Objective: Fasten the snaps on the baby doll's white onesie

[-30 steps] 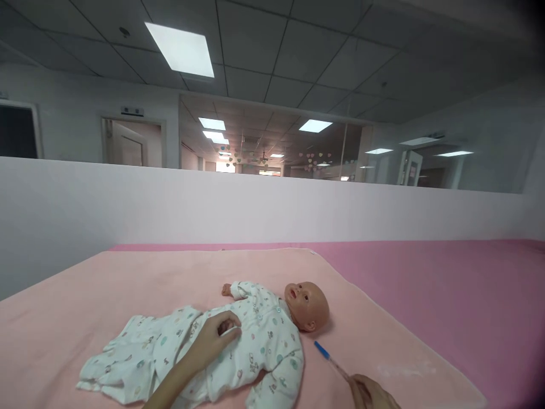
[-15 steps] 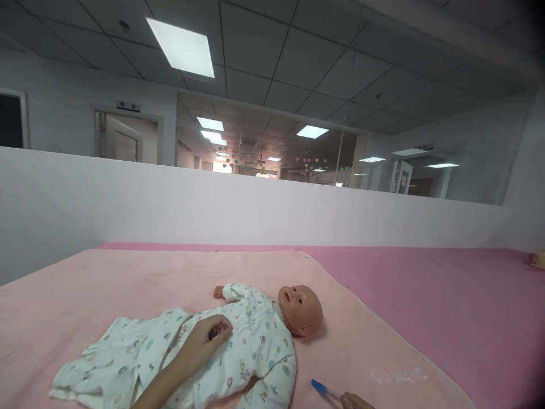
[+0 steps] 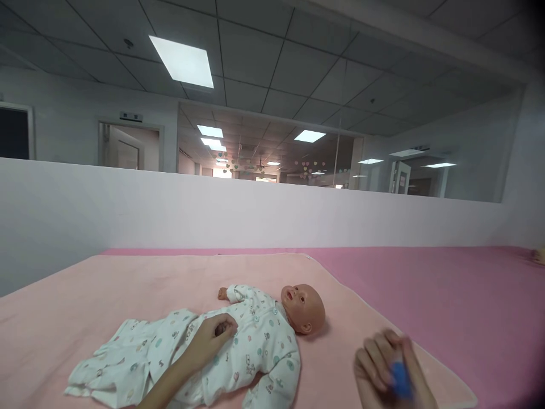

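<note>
A bald baby doll (image 3: 304, 309) lies on its back with its head to the right, dressed in a white printed outfit (image 3: 272, 341). My left hand (image 3: 213, 335) rests on the doll's belly, fingers curled toward the thumb; a dark patch shows in the curl, and I cannot make out whether it is an object or shadow. To the right of the doll, my right hand (image 3: 389, 369) is raised and blurred, its fingers closed around a slim blue-tipped stick (image 3: 401, 379). Only the blue end shows plainly; the rest is hidden by the hand.
Under the doll is a peach blanket (image 3: 140, 284) with a pale edge, spread over a pink surface (image 3: 426, 284). A low white wall (image 3: 255, 213) runs behind, with a large window (image 3: 272, 142) above it. A yellowish item (image 3: 540, 255) sits at the far right edge.
My right hand has come up into view from the bottom edge and moved right with the blue-tipped stick. My left hand stays on the doll. The view has shifted slightly.
</note>
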`<move>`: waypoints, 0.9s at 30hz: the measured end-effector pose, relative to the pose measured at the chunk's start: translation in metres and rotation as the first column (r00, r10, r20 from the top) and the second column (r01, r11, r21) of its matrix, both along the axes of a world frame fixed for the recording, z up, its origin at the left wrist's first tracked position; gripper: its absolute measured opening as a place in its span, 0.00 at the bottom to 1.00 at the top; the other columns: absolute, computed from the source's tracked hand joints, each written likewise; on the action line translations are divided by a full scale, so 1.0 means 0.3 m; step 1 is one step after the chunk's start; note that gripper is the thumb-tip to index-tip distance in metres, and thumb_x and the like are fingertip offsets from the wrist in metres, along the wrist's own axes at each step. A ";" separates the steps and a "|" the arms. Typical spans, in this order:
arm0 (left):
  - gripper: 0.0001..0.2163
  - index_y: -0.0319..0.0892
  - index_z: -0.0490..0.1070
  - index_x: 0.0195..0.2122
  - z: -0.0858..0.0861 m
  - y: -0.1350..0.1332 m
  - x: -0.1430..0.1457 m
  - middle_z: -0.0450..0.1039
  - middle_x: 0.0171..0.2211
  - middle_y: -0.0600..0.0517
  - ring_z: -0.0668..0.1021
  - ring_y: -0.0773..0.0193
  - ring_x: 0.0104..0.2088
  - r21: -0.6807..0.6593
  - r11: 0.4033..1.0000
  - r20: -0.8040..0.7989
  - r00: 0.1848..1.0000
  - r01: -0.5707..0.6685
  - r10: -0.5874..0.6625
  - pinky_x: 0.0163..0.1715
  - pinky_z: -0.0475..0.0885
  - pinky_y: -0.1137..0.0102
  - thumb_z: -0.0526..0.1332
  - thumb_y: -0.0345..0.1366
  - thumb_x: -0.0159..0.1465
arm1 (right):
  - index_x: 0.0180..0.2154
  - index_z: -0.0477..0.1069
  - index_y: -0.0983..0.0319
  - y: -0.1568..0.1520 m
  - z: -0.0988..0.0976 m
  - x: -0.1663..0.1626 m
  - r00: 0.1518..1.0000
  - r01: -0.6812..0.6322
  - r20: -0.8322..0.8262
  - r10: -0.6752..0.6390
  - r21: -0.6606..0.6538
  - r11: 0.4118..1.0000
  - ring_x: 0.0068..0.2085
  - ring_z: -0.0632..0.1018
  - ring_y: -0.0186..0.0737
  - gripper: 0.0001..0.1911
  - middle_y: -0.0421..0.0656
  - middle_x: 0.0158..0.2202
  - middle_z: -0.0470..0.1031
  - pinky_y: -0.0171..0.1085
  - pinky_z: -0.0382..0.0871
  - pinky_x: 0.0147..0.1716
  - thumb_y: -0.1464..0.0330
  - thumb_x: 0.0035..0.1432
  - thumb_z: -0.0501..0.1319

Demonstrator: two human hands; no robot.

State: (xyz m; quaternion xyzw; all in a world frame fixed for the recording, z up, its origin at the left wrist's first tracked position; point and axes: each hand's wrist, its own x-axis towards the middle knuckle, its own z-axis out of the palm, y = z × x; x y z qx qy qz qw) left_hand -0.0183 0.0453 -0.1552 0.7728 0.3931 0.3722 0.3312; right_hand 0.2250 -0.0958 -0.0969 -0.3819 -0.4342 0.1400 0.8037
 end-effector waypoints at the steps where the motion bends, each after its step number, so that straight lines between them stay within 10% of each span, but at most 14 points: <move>1: 0.13 0.39 0.68 0.28 0.003 -0.002 -0.001 0.57 0.21 0.55 0.60 0.67 0.24 -0.002 1.000 -0.002 1.000 0.008 -0.008 0.25 0.54 0.73 0.52 0.43 0.58 | 0.23 0.60 0.58 0.025 0.044 -0.047 0.991 -0.110 0.069 0.111 -0.019 0.994 0.11 0.56 0.29 0.18 0.32 0.12 0.56 0.29 0.51 0.07 0.56 0.59 0.45; 6: 0.13 0.38 0.68 0.29 0.014 -0.008 -0.006 0.59 0.21 0.55 0.61 0.67 0.24 -0.010 1.000 -0.002 1.000 0.028 -0.028 0.25 0.56 0.73 0.52 0.44 0.58 | 0.21 0.62 0.58 0.102 0.150 -0.214 0.937 -0.268 0.202 0.286 -0.112 0.957 0.13 0.58 0.28 0.20 0.32 0.13 0.60 0.29 0.54 0.09 0.55 0.58 0.45; 13: 0.12 0.39 0.68 0.29 0.006 -0.005 -0.008 0.61 0.23 0.54 0.63 0.65 0.26 0.039 0.999 -0.031 0.999 0.021 -0.020 0.27 0.57 0.72 0.52 0.42 0.57 | 0.27 0.56 0.58 0.134 0.125 -0.226 0.812 -0.578 0.040 0.582 -0.083 0.812 0.13 0.56 0.26 0.15 0.31 0.17 0.59 0.26 0.47 0.10 0.56 0.58 0.49; 20: 0.12 0.39 0.69 0.31 -0.001 0.006 -0.007 0.60 0.22 0.55 0.63 0.66 0.25 -0.063 0.998 0.017 1.000 -0.001 0.002 0.26 0.57 0.73 0.54 0.42 0.55 | 0.32 0.60 0.60 0.313 0.184 -0.328 0.726 -0.571 0.266 0.634 -0.282 0.771 0.13 0.61 0.27 0.19 0.32 0.19 0.64 0.28 0.49 0.10 0.53 0.59 0.41; 27: 0.09 0.38 0.71 0.30 -0.013 0.025 -0.009 0.58 0.21 0.56 0.62 0.67 0.24 -0.050 0.998 0.080 0.997 0.025 -0.021 0.26 0.56 0.73 0.55 0.38 0.54 | 0.27 0.60 0.59 0.402 0.199 -0.268 0.778 -0.405 0.421 0.466 -0.232 0.885 0.14 0.63 0.28 0.15 0.32 0.15 0.61 0.28 0.55 0.12 0.55 0.56 0.52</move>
